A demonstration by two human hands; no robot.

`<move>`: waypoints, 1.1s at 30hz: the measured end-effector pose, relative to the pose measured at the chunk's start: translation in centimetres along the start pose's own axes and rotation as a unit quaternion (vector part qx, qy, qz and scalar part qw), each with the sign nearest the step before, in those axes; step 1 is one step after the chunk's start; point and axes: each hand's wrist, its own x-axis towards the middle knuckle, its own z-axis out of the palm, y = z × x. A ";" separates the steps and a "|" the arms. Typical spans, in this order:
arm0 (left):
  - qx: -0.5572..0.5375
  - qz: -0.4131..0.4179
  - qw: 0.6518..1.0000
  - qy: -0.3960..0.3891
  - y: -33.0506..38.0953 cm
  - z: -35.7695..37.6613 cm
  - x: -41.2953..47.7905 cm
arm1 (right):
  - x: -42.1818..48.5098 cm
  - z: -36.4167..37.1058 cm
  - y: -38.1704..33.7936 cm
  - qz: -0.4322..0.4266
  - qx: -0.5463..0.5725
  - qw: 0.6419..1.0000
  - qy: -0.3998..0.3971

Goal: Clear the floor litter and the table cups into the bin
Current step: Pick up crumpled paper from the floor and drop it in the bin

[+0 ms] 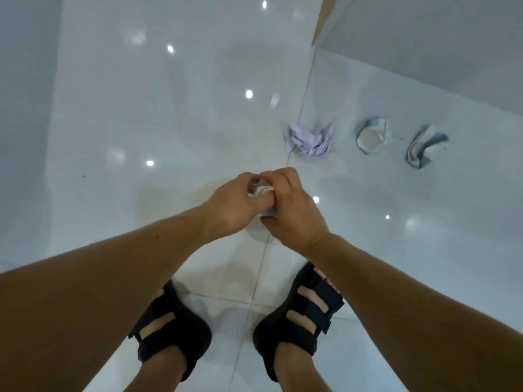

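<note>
Over the glossy white floor, my left hand (236, 203) and my right hand (291, 205) meet around one small crumpled white-and-blue piece of litter (261, 190), fingers of both curled on it; most of it is hidden between them. Three more pieces lie on the tiles ahead to the right: a crumpled pale purple paper (310, 141), a crushed white paper cup (372, 135) and a crushed white-and-blue paper cup (426, 147). No bin and no table top show in this view.
My two feet in black sandals (297, 315) stand at the bottom of the view. A white wall or cabinet side (424, 43) with a wooden edge rises at the upper right, close behind the litter. Open tiled floor (141, 108) stretches to the left.
</note>
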 end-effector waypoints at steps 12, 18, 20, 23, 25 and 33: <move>0.010 -0.027 0.994 0.104 -1.1 -3.5 1.2 | 5.4 -5.5 4.3 0.080 -0.273 0.959 -0.001; 0.047 -0.023 0.995 0.088 -3.7 -4.7 0.4 | 6.5 -3.5 4.4 0.129 -0.214 0.967 -0.050; 0.046 -0.023 0.994 0.100 -3.5 -6.1 -0.6 | 5.2 -3.0 2.6 0.130 -0.188 0.971 -0.065; 0.034 -0.023 0.992 0.121 -1.9 -9.2 -3.6 | 3.5 -4.0 -2.5 0.112 -0.131 0.983 -0.059; 0.030 -0.018 0.990 0.134 -0.1 -11.8 -6.6 | 2.9 -5.7 -6.9 0.092 -0.100 0.989 -0.062; 0.026 0.034 0.972 0.230 9.1 -23.5 -23.3 | 2.4 -16.3 -28.7 -0.026 -0.141 0.988 -0.061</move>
